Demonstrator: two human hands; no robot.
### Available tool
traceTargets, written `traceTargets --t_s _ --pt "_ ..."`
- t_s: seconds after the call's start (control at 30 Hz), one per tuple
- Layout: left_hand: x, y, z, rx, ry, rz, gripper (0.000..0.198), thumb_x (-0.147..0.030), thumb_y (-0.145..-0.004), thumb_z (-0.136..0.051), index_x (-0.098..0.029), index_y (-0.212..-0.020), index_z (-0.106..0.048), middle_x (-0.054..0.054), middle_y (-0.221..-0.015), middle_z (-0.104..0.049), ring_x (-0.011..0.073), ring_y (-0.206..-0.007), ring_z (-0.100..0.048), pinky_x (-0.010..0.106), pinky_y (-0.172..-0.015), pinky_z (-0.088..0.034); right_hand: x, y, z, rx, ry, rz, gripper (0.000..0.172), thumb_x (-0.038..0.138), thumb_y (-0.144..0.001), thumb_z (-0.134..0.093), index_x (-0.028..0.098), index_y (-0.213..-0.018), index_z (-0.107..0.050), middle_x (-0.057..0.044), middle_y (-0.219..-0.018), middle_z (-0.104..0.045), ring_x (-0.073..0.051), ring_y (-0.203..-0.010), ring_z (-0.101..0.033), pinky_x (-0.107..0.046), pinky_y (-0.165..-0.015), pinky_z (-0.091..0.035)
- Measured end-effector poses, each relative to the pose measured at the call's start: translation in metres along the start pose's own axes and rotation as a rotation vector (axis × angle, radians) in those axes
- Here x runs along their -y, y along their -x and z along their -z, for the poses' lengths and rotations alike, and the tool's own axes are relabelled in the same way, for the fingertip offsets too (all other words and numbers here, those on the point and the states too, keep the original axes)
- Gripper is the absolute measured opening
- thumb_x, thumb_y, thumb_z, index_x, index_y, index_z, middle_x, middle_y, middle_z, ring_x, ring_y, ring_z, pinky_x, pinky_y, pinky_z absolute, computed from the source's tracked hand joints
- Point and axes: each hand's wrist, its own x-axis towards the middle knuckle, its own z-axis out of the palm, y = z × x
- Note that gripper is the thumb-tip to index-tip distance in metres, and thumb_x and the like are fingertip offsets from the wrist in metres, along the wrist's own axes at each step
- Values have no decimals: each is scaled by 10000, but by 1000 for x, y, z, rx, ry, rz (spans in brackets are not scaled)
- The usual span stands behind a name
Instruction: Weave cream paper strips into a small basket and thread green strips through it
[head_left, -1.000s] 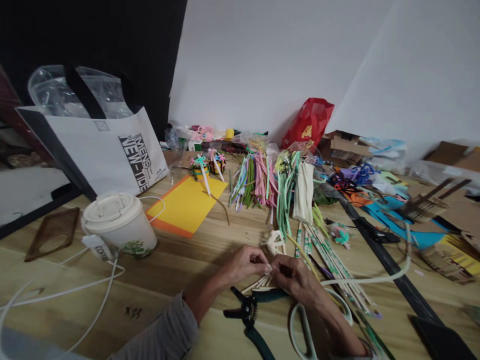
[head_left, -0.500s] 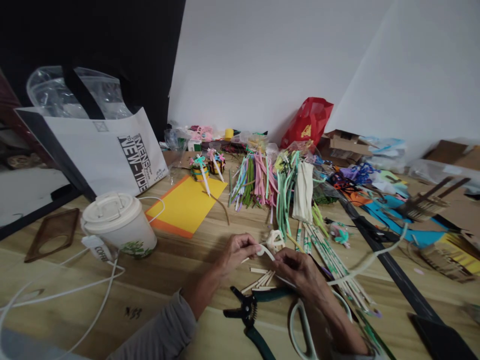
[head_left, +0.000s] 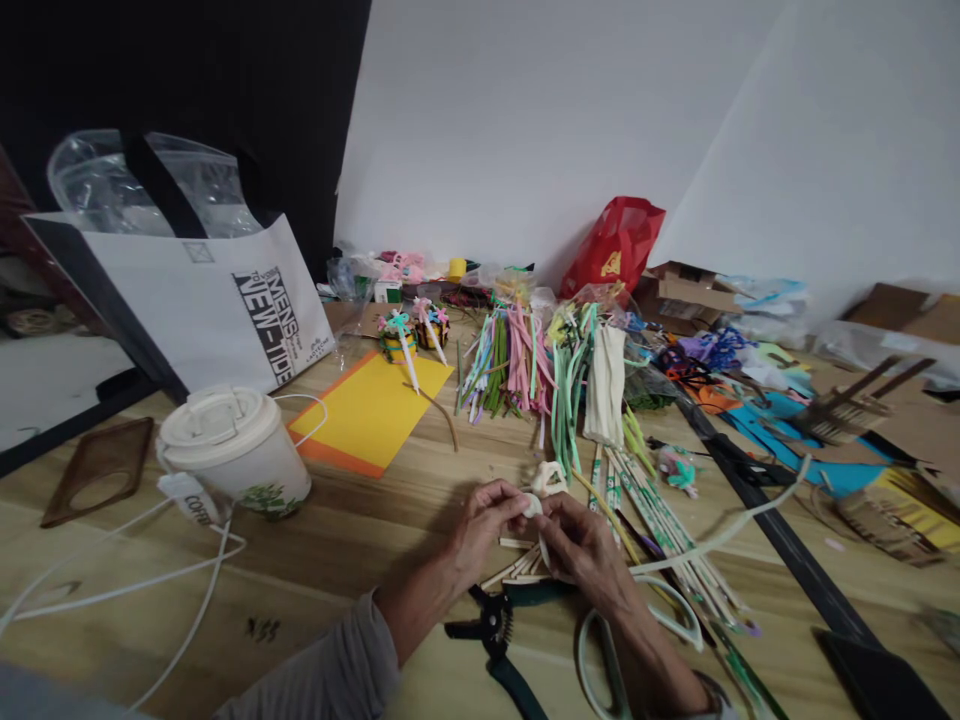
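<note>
Between my hands is a white pipe cleaner [head_left: 532,506], its end curled into a small flat coil. My left hand [head_left: 487,522] pinches that coil between thumb and fingertips. Close beside it, my right hand [head_left: 583,548] grips the same stem just past the coil. The stem's long tail [head_left: 720,548] runs out to the right beyond my right hand. Just behind my fingers lies a small cream-coloured looped piece [head_left: 551,478]. Short wooden sticks [head_left: 525,566] lie partly hidden below my hands, near dark green-handled wire strippers [head_left: 491,622]. Scissors with pale handles [head_left: 600,660] sit under my right forearm.
Bundles of coloured pipe cleaners [head_left: 517,365] and a white bundle [head_left: 604,385] lie ahead. Green-and-white wrapped sticks [head_left: 667,520] lie at right. Yellow paper [head_left: 382,410], a lidded cup [head_left: 232,450] with a cable and a white bag [head_left: 187,300] stand left.
My hands have come closer together. The coil in my left fingers is larger, and the span of stem between the hands is shorter. The tail has shifted slightly.
</note>
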Motion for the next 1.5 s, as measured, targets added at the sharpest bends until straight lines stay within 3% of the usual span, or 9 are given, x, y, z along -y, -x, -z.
traceTargets --t_s 0.33,0.73,1.03,1.23,1.37,1.5 --pt "7 -2 1 -5 -9 -4 371 -405 -533 -864 -128 -631 -638 16 -644 -633 99 -590 -536 224 -594 -409 -1 -1 -8 -58 -88 -33 469 652 -775 -617 188 -794 -551 54 -535 -463 -85 -420 -376 -222 -406 -299" --pt "8 2 -2 34 -1 50 383 -426 -544 -858 -135 -646 -629 3 -618 -637 89 -548 -533 212 -569 -418 4 1 -5 -93 -57 5 425 594 -784 -639 180 -729 -566 45 -557 -473 -98 -480 -376 -226 -460 -289" --pt "-13 2 10 273 -335 43 347 -441 -634 -809 -126 -723 -694 25 -643 -654 114 -577 -579 226 -605 -458 4 2 10 70 144 -7 256 388 -843 -592 174 -709 -551 54 -564 -435 -95 -503 -346 -223 -476 -249" --pt "-14 0 23 439 -580 52 334 -475 -698 -751 -145 -730 -706 44 -664 -685 144 -593 -614 231 -571 -463 8 7 12 181 389 83 155 210 -831 -527 165 -690 -572 45 -563 -459 -102 -530 -375 -230 -506 -256" --pt "-14 -1 27 483 -624 44 336 -487 -717 -734 -153 -717 -691 40 -659 -681 148 -593 -620 233 -575 -466 7 7 12 200 398 65 150 230 -834 -555 162 -706 -596 34 -573 -493 -108 -539 -396 -231 -510 -277" --pt "-20 -3 24 476 -529 34 375 -502 -695 -753 -135 -722 -680 41 -657 -667 132 -586 -607 227 -585 -460 6 5 17 193 258 -1 240 366 -860 -597 156 -745 -603 33 -587 -501 -102 -537 -402 -220 -498 -285"
